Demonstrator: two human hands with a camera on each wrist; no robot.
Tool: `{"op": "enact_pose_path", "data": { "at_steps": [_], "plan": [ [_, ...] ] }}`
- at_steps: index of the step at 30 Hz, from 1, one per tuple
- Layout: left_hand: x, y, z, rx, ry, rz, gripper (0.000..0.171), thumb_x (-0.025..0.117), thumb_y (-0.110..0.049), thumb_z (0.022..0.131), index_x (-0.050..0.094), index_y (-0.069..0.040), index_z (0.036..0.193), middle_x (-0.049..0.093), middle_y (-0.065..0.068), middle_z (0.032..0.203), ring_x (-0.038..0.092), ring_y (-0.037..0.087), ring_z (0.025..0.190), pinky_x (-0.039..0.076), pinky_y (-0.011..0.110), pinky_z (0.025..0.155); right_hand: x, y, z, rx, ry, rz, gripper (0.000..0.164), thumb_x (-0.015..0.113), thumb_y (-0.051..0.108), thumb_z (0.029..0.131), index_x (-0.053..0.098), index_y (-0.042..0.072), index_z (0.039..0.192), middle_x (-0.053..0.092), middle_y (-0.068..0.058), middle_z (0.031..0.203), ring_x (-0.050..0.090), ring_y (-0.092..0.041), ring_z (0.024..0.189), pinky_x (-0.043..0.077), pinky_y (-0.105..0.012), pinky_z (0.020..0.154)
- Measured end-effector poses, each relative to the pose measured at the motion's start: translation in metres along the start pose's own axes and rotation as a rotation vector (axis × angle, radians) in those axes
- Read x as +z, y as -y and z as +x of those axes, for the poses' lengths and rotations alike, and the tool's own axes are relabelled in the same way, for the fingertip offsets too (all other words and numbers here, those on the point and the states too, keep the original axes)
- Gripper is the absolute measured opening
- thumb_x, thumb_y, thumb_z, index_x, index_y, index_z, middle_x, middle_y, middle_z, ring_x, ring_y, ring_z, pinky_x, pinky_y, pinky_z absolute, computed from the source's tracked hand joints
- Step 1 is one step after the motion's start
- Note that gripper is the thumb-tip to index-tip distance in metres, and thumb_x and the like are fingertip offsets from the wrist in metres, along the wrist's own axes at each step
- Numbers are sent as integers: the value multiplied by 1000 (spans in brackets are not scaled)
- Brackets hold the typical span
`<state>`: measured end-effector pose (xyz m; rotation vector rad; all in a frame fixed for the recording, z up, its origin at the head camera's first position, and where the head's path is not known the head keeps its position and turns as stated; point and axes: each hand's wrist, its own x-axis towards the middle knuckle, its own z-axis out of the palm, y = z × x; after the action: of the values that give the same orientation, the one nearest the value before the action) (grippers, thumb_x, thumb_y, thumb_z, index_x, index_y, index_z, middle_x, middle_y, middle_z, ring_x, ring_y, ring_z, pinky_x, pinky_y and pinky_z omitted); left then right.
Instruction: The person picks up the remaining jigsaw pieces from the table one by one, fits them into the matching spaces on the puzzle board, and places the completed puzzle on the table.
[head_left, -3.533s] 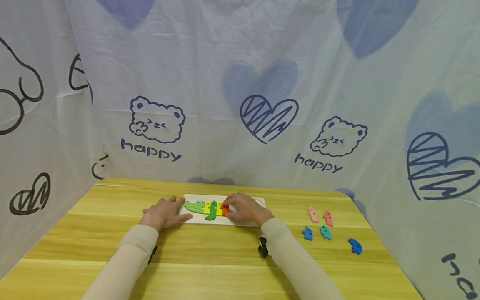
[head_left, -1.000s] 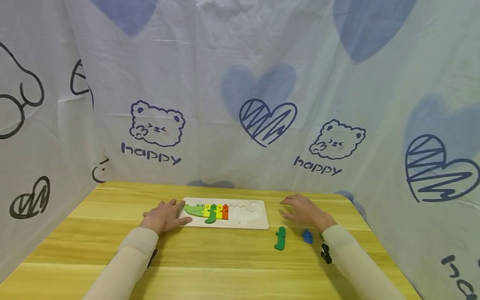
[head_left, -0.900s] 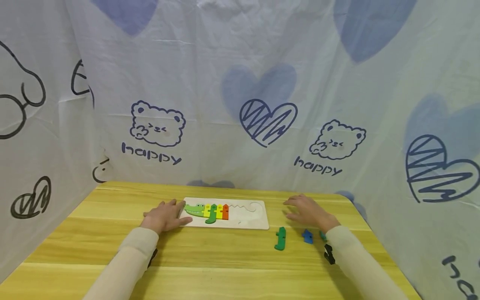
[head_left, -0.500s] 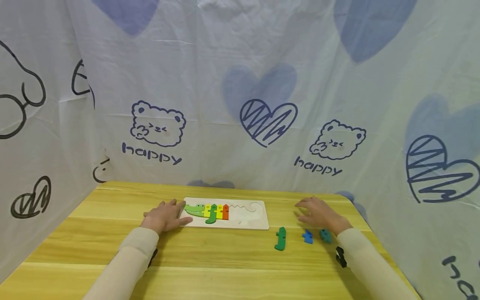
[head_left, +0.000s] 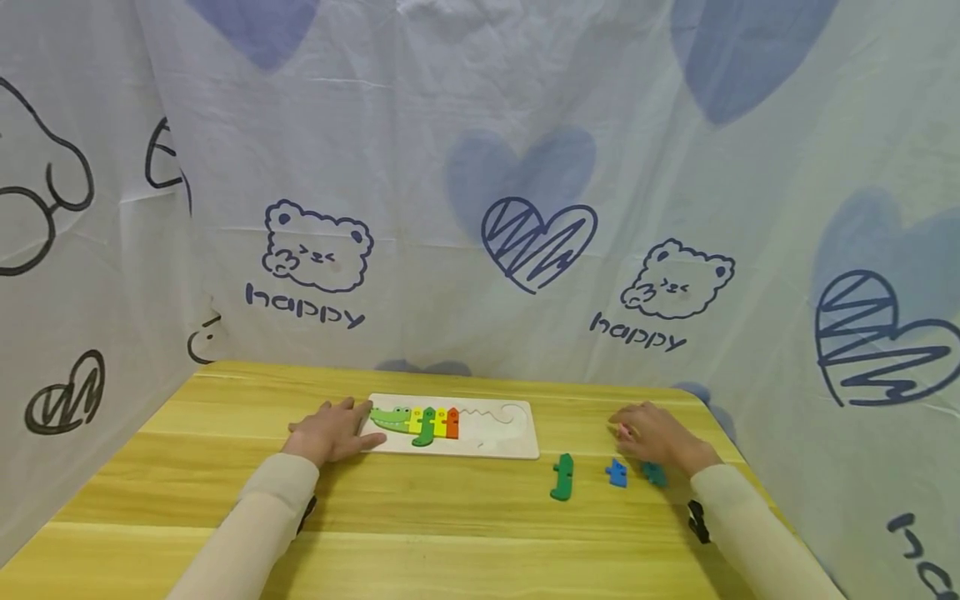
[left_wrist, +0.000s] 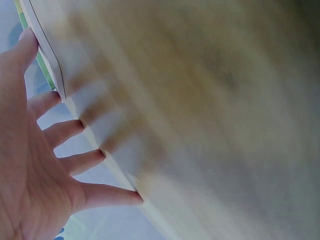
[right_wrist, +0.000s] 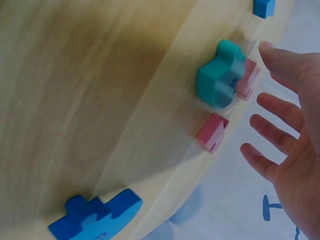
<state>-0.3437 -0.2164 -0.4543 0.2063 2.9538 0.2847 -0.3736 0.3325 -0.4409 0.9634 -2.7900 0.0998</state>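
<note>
A pale wooden puzzle board holds a crocodile's head, yellow pieces, a green leg piece and an orange piece. My left hand rests at its left end, fingers spread, fingertips on the tabletop and thumb along the board's edge. My right hand hovers over a pink piece, thumb and fingers parted around it. In the right wrist view, two pink pieces lie near the fingertips, one behind a teal piece and the other pink piece beside it.
A loose green leg piece lies right of the board, with a small blue piece farther right. The curved blue piece is hidden by the right arm in the head view. A printed cloth hangs behind the table.
My right hand has left the orange piece in the board and moved right, lately coming down over the pink piece. The loose green leg piece has come into view. My left hand stays put.
</note>
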Motion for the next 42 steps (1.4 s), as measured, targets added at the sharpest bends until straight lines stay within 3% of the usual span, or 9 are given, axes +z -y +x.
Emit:
{"op": "enact_pose_path", "data": {
  "at_steps": [9,14,22,30,35,42],
  "plan": [
    [-1,0,0,4,-5,6,88,52,-73,95,37,-17,161,34,27,165,30,65,145,30,94,90,6,-8,-5,-26,33,-25,33,76,10,89,73,3,120,74,-17,119,67,-37,102,54,-60,95],
    [-1,0,0,2,0,0,88,51,-72,96,35,-17,162,33,26,165,28,64,147,29,94,92,6,-7,-7,12,74,2,32,72,9,91,72,4,123,71,-17,122,64,-38,99,54,-63,90],
    [1,0,2,1,-7,-4,88,52,-72,95,36,-17,161,33,26,165,29,64,147,29,94,92,6,-7,-5,14,68,18,27,68,7,95,73,3,122,74,-13,115,60,-24,86,56,-59,87],
    [0,0,0,4,-9,-6,88,53,-72,95,36,-17,161,33,27,165,29,64,146,29,94,91,8,-8,-4,-1,61,18,30,72,6,91,73,1,120,75,-15,117,65,-29,93,54,-57,91],
    [1,0,0,4,-6,-6,87,53,-72,95,36,-17,161,33,26,165,29,64,146,29,94,92,12,-8,-3,-37,30,-1,25,71,5,91,75,3,115,76,-13,110,64,-23,87,56,-53,87],
    [-1,0,-2,2,-5,-9,87,53,-71,96,35,-17,162,33,26,166,28,63,147,29,94,93,9,-2,6,-130,-44,35,12,70,-1,88,74,9,95,69,0,83,55,-11,72,51,-36,71]
  ]
}}
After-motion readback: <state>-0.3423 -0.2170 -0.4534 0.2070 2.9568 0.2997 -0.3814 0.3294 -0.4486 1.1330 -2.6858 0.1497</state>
